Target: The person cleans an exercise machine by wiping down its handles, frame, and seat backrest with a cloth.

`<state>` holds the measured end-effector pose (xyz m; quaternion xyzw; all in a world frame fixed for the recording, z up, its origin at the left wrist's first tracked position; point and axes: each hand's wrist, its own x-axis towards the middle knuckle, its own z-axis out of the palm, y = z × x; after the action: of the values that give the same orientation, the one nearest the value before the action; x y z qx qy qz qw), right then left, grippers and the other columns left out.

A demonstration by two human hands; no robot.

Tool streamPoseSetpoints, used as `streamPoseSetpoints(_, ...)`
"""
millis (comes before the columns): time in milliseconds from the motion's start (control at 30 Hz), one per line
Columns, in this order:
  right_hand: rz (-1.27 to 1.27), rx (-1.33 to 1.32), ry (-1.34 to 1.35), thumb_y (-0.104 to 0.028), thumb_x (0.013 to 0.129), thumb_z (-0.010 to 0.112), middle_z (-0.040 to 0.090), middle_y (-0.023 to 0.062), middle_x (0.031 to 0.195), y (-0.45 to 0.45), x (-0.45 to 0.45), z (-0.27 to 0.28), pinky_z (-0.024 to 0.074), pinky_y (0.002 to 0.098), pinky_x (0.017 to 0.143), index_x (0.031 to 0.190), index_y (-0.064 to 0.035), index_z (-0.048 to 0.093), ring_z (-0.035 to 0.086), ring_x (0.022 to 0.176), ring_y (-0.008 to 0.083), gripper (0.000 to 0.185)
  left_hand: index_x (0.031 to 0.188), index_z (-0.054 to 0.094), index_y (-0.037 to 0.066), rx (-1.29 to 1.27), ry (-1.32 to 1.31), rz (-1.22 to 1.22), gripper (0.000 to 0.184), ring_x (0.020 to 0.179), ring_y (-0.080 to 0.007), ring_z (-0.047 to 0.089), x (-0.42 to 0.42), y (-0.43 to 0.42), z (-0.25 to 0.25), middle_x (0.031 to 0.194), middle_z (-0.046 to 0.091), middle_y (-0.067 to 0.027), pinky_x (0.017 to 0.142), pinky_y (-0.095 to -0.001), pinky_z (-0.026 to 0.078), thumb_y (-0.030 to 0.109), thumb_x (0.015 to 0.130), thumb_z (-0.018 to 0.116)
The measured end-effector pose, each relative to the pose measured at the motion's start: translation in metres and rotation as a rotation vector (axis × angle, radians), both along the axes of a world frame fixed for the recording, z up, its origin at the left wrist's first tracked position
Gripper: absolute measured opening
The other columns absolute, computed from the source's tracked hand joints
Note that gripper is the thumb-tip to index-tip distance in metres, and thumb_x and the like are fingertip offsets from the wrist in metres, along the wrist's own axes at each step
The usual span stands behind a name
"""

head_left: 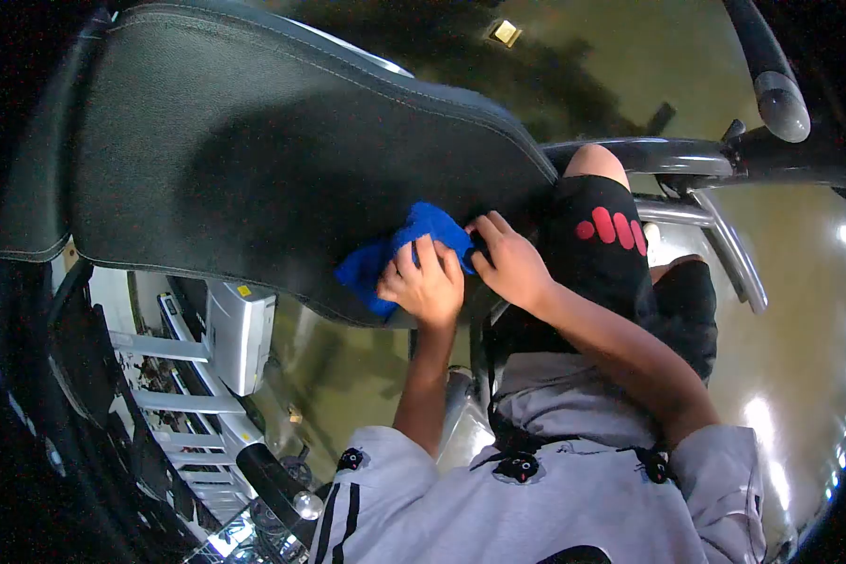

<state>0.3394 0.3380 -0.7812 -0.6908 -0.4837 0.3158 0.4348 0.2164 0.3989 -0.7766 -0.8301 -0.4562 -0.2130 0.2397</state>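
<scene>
A crumpled blue cloth (418, 224) lies on the black padded bench (179, 160), near the pad's lower right part. My left hand (425, 287) is bent over the cloth and grips it with curled fingers. Just to the right, my right hand (512, 263) holds the cloth's right edge between thumb and fingers. Both hands rest close to the pad surface, and part of the cloth is hidden under the left fingers. Pale stitching runs along the pad's edges.
My knee in black shorts (592, 226) is beside the pad's right end. Metal frame tubes (677, 160) and a round-ended bar (780, 103) are at the upper right. Other gym equipment (244, 329) stands at the lower left. A small pale block (506, 34) is on the floor.
</scene>
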Motion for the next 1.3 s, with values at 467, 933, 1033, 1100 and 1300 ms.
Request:
streamPoseSetpoints(467,0.027,-0.096,-0.008,-0.015,0.079,0.054,0.053,0.0224,0.107,0.001,0.000,-0.008,0.0498,0.0460,0.078,0.105,0.0028,0.051,0.057,0.093,0.0394,0.032,0.114,0.053,0.009,-0.247,-0.046,0.029,0.043,0.101,-0.0346,0.044,0.006,-0.014,0.003,0.111,0.050,-0.0120,0.086,-0.0491,0.031,0.034,0.079,0.057)
streamPoseSetpoints(933,-0.080,-0.001,-0.031,-0.018,0.081,0.050,0.055,0.0225,0.106,-0.002,-0.001,-0.013,0.0487,0.0470,0.078,0.099,0.0022,0.055,0.058,0.090,0.0392,0.027,0.119,0.047,0.003,-0.311,-0.039,0.029,0.055,0.103,-0.0355,0.041,0.013,-0.024,0.006,0.116,0.046,-0.0154,0.087,-0.0503,0.030,0.035,0.076,0.058)
streamPoseSetpoints(1033,-0.020,-0.073,0.042,-0.018,0.081,0.051,0.055,0.0223,0.105,-0.001,0.003,-0.006,0.0487,0.0465,0.078,0.098,0.0023,0.056,0.058,0.090,0.0387,0.026,0.123,0.044,0.002,-0.413,-0.098,0.033,0.060,0.106,-0.0356,0.040,0.017,-0.027,0.012,0.117,0.045,-0.0165,0.088,-0.0509,0.029,0.036,0.076,0.059)
streamPoseSetpoints(1100,-0.017,-0.080,0.053,-0.018,0.081,0.051,0.055,0.0221,0.105,-0.001,0.005,-0.003,0.0486,0.0463,0.078,0.097,0.0022,0.056,0.058,0.090,0.0385,0.026,0.117,0.049,0.003,-0.360,-0.138,0.044,0.048,0.104,-0.0358,0.043,0.020,-0.026,0.010,0.114,0.048,-0.0140,0.088,-0.0488,0.030,0.032,0.079,0.056)
streamPoseSetpoints(1300,-0.029,-0.055,0.018,-0.018,0.081,0.052,0.057,0.0200,0.103,-0.003,0.005,-0.010,0.0484,0.0456,0.080,0.098,0.0013,0.059,0.058,0.091,0.0372,0.027,0.120,0.049,0.004,-0.315,-0.130,-0.078,0.053,0.101,-0.0362,0.045,0.006,-0.019,-0.007,0.112,0.049,-0.0150,0.086,-0.0479,0.032,0.034,0.077,0.057)
